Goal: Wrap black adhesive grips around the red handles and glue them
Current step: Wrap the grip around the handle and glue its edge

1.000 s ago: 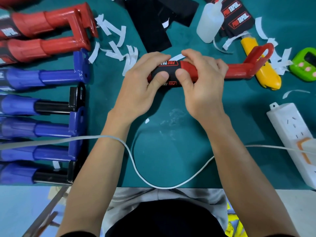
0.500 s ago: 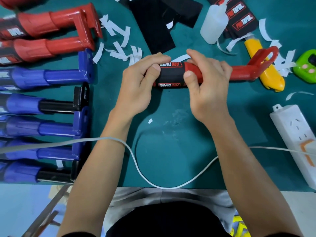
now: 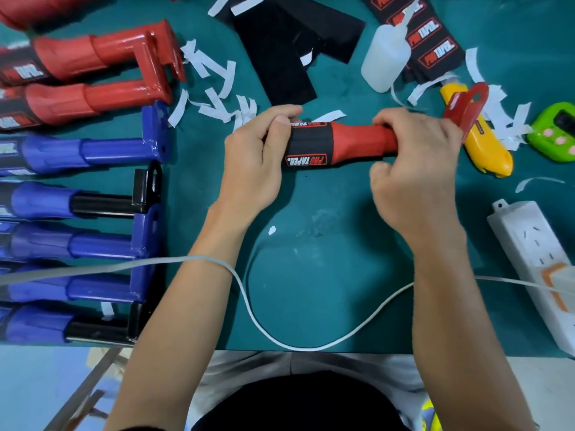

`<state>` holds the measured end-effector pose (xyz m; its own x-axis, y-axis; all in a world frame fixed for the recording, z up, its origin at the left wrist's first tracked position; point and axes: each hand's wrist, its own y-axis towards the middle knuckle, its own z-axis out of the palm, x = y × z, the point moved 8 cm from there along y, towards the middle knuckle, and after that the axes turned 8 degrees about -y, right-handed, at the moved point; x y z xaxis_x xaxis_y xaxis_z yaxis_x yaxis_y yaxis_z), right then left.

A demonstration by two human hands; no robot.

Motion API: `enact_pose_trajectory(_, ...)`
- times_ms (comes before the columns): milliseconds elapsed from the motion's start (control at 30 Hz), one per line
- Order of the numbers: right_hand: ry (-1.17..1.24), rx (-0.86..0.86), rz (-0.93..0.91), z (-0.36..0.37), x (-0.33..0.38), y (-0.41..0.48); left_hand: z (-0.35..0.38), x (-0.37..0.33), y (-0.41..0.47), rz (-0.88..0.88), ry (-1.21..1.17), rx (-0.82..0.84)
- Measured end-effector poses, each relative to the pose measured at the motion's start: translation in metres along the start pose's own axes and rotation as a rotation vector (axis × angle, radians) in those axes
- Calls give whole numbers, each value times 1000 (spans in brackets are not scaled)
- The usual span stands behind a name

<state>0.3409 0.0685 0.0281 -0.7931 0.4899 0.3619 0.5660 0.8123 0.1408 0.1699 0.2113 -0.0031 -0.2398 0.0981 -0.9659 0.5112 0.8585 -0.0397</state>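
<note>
While the left hand [image 3: 249,163] and right hand [image 3: 417,175] curl around this red handle [image 3: 357,141], its black grip [image 3: 308,143] sits wrapped. I judge gluing outstanding.

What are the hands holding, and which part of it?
Both hold one red handle. The left hand grips its end wrapped in the black grip; the right hand grips its thinner red shaft.

bright even light | soft shadows | edges curved | slightly blurred
</note>
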Motion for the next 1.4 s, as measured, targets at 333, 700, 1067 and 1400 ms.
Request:
enact_pose_trajectory(333, -139, 32, -171, 16, 31, -10, -17, -7, -3, 38, 17, -113)
enact_pose_trajectory(700, -155, -27, -160, 22, 38, -16, -16, -9, -9, 61, 148, -200)
enact_pose_trajectory(1067, -224, 14, -203, 28, 47, -14, -43, 11, 3, -63, -147, -300)
enact_pose_trajectory(1400, -84, 125, -188, 21, 55, -14, -41, -1, -4, -279, -490, -271)
